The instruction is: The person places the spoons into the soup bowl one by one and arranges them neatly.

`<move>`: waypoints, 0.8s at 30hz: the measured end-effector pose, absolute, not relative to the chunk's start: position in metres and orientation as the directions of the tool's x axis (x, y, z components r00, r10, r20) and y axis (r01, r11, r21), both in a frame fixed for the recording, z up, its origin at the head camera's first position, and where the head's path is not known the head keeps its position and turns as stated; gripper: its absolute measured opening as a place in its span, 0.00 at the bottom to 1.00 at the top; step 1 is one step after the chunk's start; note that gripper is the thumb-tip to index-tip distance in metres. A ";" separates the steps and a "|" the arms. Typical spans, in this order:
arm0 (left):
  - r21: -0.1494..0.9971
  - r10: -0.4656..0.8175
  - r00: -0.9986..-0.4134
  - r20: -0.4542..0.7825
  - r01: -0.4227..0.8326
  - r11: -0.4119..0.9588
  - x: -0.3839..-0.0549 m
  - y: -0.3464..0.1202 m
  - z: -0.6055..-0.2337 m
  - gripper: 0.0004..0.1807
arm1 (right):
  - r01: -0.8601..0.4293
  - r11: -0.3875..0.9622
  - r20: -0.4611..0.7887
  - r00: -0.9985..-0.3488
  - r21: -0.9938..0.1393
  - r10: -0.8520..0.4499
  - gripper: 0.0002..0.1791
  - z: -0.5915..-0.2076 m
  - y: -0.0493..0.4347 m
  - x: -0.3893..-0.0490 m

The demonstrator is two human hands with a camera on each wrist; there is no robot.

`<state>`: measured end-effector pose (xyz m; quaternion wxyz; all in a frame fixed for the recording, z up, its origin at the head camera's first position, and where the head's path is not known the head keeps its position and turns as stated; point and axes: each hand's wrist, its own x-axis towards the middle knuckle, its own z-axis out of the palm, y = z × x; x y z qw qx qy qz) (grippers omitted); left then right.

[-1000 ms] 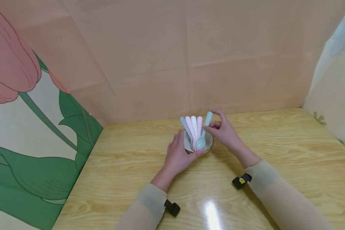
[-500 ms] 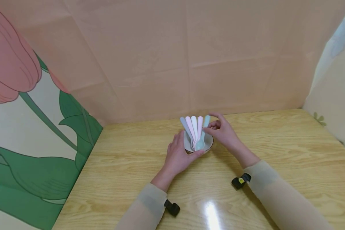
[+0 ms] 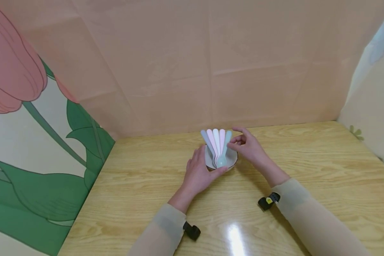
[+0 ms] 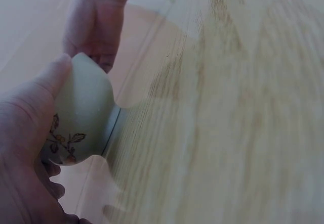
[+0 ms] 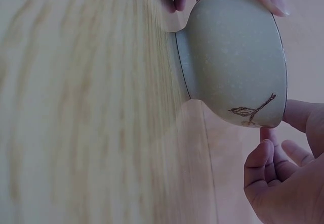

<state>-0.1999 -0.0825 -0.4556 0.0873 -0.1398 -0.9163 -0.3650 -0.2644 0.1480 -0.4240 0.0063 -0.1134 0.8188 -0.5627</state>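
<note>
My left hand [image 3: 198,172] grips the near left side of a pale ceramic bowl [image 3: 231,155], thumb along its front rim. The left wrist view shows a leafy sprig on the bowl wall [image 4: 83,105]. Several spoons lean fanned in the bowl, handles up past the far rim: a blue-grey spoon [image 3: 205,136], pink ones [image 3: 222,136], a white spoon [image 3: 216,133] and a teal spoon [image 3: 222,161] at the right. Beside the teal handle is my right hand [image 3: 248,145], thumb tip overlapping the handle's edge, index finger spread away from its top, other fingers loosely bent.
The bowl stands on a wood-grain table [image 3: 140,185] near its back edge. A pinkish-tan sheet [image 3: 166,71] hangs behind it. At the left is a panel with a tulip picture [image 3: 12,57], and a pale wall [image 3: 377,89] rises on the right.
The teal spoon has tilted left and sunk a little to lean against the other spoons. My right index finger has come away from its top. The left hand and bowl have stayed put.
</note>
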 end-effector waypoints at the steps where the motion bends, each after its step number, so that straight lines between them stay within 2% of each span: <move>1: 0.645 0.191 -0.946 0.263 0.319 0.694 -0.200 -0.082 -0.456 0.59 | -0.180 0.344 0.118 -0.974 -0.921 -0.194 0.42 -0.424 0.148 -0.264; 24: 0.654 0.218 -0.945 0.245 0.327 0.682 -0.198 -0.085 -0.448 0.59 | -0.228 0.459 0.132 -0.964 -0.859 -0.232 0.42 -0.417 0.161 -0.251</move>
